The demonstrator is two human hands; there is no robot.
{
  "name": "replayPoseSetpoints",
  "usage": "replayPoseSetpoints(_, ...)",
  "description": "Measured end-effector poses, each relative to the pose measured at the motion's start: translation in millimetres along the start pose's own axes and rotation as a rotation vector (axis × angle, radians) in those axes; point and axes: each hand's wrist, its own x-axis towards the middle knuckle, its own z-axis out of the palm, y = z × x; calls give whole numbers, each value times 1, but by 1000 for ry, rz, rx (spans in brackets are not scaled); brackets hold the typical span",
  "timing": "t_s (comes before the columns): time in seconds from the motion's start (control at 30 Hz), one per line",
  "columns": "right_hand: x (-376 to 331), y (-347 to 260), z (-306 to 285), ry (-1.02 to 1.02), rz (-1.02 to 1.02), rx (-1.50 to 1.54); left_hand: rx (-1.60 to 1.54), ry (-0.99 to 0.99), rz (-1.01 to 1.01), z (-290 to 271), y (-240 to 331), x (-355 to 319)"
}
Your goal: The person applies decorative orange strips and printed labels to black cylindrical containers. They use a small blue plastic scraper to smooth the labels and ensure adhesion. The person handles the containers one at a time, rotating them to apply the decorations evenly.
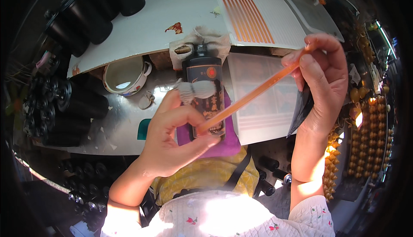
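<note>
A narrow translucent orange strip (254, 94) is stretched slantwise between my hands, above a dark bottle. My left hand (174, 136) pinches its lower end between thumb and fingers; a whitish cloth cover (195, 91) wraps one finger. Higher up at the right, my right hand (325, 80) grips the other end between thumb and forefinger. Under the strip, the black labelled bottle (204, 64) lies with its neck pointing away from me. Beneath it are a purple cloth (232, 141) and, at the neck, a crumpled white cloth (217, 41). My left hand hides part of the label.
Several similar orange strips lie side by side on a white sheet (286, 20) at the back. A white enamel pot (140, 81) stands left of the bottle. Black bottles (84, 20) crowd the left and far edges. A translucent white sheet (262, 129) lies at the right.
</note>
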Motion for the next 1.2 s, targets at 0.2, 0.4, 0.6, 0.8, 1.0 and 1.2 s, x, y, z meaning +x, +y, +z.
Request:
replayPoseSetpoints(0.2, -36, 35, -30, -30, 70, 205, 375, 224, 124, 39, -48, -36)
replayPoseSetpoints(0.4, -60, 29, -25, -58, 161, 216, 266, 344, 167, 52, -93, -45)
replayPoseSetpoints(0.6, -69, 35, -8, -120, 217, 255, 110, 403, 170, 54, -112, -44)
replayPoseSetpoints(0.8, -63, 44, -12, -62, 253, 198, 90, 309, 178, 43, -91, -44)
replayPoseSetpoints(1.0, -38, 46, 2, 109, 215, 185, -256, 496, 220, 0, -66, -6)
replayPoseSetpoints(1.2, -16, 88, 13, 430, 303, 183, 38, 511, 64, -30, -57, 53)
